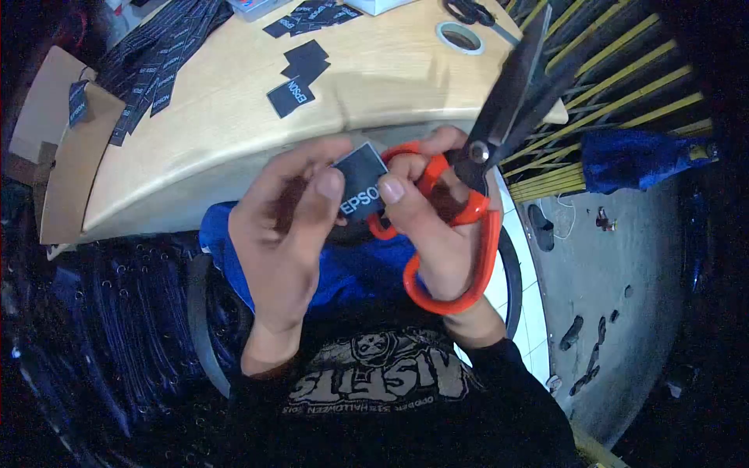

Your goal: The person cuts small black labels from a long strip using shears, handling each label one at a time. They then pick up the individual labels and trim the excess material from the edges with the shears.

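Note:
A black fabric label [359,173] with white EPSON lettering is held in front of my chest. My left hand [287,209] pinches its left side, thumb on top. The thumb of my right hand [435,234] presses on the label's right edge. Around that same right hand sit the orange handles of large scissors [490,269]. Their dark blades point up and to the right, spread a little apart. Both hands are just off the near edge of the table.
On the wooden table [211,144] lie cut labels [290,95], long label strips [160,66], a tape roll [459,37] and black-handled scissors [472,12]. An open cardboard box [74,179] stands at the left. Yellow slats [624,74] and a blue cloth [636,160] are at the right.

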Demonstrator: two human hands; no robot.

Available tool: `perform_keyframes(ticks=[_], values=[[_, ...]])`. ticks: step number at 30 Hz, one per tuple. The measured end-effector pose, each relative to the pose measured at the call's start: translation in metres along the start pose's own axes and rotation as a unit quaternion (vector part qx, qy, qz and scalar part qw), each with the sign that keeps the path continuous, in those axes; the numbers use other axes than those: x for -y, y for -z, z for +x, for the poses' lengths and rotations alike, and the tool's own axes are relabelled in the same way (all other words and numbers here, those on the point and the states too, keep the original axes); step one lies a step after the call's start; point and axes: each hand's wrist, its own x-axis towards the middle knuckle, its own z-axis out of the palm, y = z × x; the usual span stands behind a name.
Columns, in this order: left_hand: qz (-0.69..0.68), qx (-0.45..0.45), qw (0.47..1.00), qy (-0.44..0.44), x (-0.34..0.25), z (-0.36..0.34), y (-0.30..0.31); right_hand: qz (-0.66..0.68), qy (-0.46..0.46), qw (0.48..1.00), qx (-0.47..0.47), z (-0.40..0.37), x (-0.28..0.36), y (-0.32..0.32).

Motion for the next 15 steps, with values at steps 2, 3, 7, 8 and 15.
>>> perform_keyframes(ticks=[2, 3, 7, 8, 15], values=[[-0.028, 0.006, 1.000, -0.011, 0.005, -0.001, -0.005, 0.027, -0.007, 0.999, -0.033, -0.002, -0.002, -0.004], [-0.057, 0.022, 0.998, -0.008, 0.008, -0.003, -0.009, 0.040, 0.019, 0.999, -0.029, -0.002, -0.005, -0.005], [-0.092, 0.003, 0.996, -0.001, 0.011, -0.008, -0.012, 0.028, 0.035, 0.998, -0.045, -0.003, -0.007, -0.011], [-0.090, -0.014, 0.996, -0.002, 0.012, -0.009, -0.010, 0.036, 0.035, 0.998, -0.040, -0.004, -0.006, -0.012], [-0.087, -0.027, 0.996, 0.005, -0.003, -0.001, -0.006, -0.184, -0.043, 0.975, 0.117, -0.032, -0.002, 0.012]])
